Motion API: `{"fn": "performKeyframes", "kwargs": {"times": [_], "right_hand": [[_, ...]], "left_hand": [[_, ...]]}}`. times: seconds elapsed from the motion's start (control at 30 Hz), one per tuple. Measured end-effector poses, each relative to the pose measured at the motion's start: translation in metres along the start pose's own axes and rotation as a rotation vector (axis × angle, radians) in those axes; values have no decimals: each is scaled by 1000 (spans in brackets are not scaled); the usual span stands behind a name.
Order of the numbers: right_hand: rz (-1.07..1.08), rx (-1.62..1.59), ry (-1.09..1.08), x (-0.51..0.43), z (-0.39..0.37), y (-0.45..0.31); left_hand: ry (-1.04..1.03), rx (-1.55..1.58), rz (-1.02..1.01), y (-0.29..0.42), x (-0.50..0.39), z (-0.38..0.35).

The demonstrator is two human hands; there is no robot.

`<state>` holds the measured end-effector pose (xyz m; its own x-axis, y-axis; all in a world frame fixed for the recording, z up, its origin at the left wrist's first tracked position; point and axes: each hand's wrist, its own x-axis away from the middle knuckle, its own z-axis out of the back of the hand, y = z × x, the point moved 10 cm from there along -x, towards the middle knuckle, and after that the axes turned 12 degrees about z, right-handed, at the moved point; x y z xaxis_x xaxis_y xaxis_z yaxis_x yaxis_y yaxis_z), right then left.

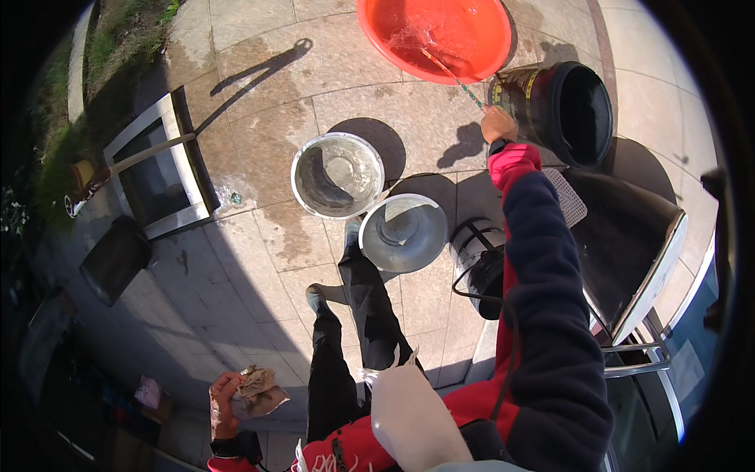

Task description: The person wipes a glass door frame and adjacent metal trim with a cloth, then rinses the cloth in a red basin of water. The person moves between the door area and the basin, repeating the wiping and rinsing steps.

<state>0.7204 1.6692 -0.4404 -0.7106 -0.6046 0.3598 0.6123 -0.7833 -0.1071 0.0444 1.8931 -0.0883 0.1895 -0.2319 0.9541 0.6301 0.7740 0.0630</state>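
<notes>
My right hand (499, 125), its arm stretched far out, grips the near end of a thin stick with a patterned wrap (466, 89). The stick's far end reaches into a large red plastic basin (370, 32), where the water is splashing. My left hand (225, 392), low on the left, pinches a crumpled brownish rag or paper (259, 393). Between my hands two metal basins stand on the paving: one with a stained inside (307, 171) and a greyer one (433, 251) beside it, close to my feet.
A large black bucket (581, 112) stands by my right hand, with a white perforated tray (565, 194) below it. A smaller bucket (472, 245) is under my right arm. At left are a framed drain opening (156, 162), a wooden-handled mop (154, 151) and a dark bin (115, 259). The paving (265, 135) has wet patches.
</notes>
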Motion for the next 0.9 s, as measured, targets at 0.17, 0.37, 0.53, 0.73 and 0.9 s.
{"fn": "performKeyframes", "kwargs": {"times": [0.17,0.37,0.53,0.73,0.9], "right_hand": [[-100,-220,-152,5,-28,14],[-292,-1325,35,63,-42,2],[-381,-1468,-66,130,-15,-11],[-425,-1456,-93,164,3,-13],[-376,-1483,-74,161,-12,-3]], "left_hand": [[0,-71,-22,8,5,-8],[-20,-20,-37,10,12,-6],[-47,60,-22,10,19,-5],[-18,-380,-454,45,40,-21],[-51,-145,-186,26,22,-10]]}}
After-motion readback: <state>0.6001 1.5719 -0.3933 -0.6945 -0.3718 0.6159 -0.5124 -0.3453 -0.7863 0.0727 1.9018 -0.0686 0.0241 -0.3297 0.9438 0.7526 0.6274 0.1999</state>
